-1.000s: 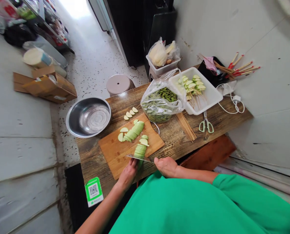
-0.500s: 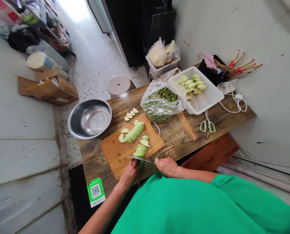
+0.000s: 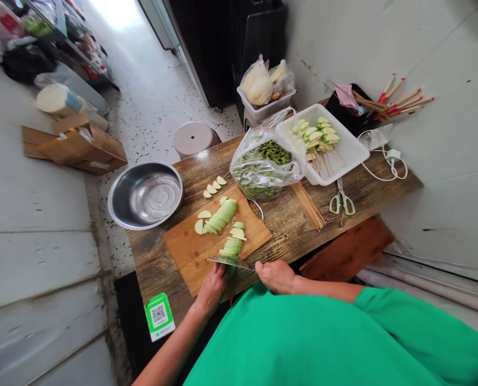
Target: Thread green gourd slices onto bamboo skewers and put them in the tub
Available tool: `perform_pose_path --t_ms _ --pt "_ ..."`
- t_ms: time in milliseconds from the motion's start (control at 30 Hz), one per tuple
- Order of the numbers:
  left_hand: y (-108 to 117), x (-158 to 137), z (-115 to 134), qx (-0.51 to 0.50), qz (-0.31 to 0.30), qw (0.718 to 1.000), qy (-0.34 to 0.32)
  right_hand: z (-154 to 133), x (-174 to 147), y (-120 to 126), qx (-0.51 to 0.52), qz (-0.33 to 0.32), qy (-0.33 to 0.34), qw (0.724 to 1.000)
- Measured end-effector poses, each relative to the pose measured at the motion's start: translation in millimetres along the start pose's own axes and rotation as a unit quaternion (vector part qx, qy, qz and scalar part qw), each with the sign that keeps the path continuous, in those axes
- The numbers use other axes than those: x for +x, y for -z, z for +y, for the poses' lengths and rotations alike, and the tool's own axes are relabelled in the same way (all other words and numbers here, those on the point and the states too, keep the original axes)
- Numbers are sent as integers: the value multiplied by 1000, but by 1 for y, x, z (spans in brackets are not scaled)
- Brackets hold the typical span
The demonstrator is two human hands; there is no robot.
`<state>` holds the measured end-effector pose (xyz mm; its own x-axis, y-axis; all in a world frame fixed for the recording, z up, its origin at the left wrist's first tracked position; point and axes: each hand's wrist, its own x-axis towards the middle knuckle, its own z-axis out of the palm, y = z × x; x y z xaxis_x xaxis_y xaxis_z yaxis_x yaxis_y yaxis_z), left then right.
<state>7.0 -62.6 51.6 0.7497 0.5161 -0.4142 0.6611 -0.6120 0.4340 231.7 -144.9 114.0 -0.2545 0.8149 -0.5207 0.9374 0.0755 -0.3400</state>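
Note:
My right hand (image 3: 277, 276) is closed around the handle of a knife (image 3: 235, 262), whose blade lies across a pale green zucchini (image 3: 232, 246) near the cutting board's front edge. On the near side of the blade, my left hand (image 3: 213, 285) presses its bent fingers on the uncut end of that zucchini, which the blade partly hides. Thin slices stand in a row beyond the blade. A second sliced zucchini half (image 3: 223, 215) lies farther up the wooden cutting board (image 3: 182, 251), with a few loose slices (image 3: 200, 221) beside it.
A steel basin (image 3: 146, 195) stands left of the board. Behind are skewered slices (image 3: 212, 187), a plastic bag of green beans (image 3: 266, 166) and a white tray (image 3: 349, 155) with skewered pieces. Bamboo skewers (image 3: 306, 206) and scissors (image 3: 342, 199) lie to the right. A QR-code card (image 3: 159, 316) is front left.
The camera view has shifted slightly. The knife blade is tilted a little differently over the zucchini; both hands keep their hold in nearly the same places.

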Motion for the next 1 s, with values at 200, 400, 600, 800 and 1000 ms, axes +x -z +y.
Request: perform_pose_path --t_ms 200,400,600,800,1000 --pt "-3 1 -2 49 1 998 -30 4 6 1 17 -36 12 999" --pt "-6 0 -5 95 7 995 -41 4 20 -10 3 -46 -4 999" --pt "-2 -2 -5 98 18 994 -44 4 20 -11 2 -31 12 999" --pt "3 3 -4 67 40 996 -36 5 15 -7 7 -18 21 1000" --pt "2 2 -4 83 38 995 -35 5 17 -5 3 -18 16 1000"
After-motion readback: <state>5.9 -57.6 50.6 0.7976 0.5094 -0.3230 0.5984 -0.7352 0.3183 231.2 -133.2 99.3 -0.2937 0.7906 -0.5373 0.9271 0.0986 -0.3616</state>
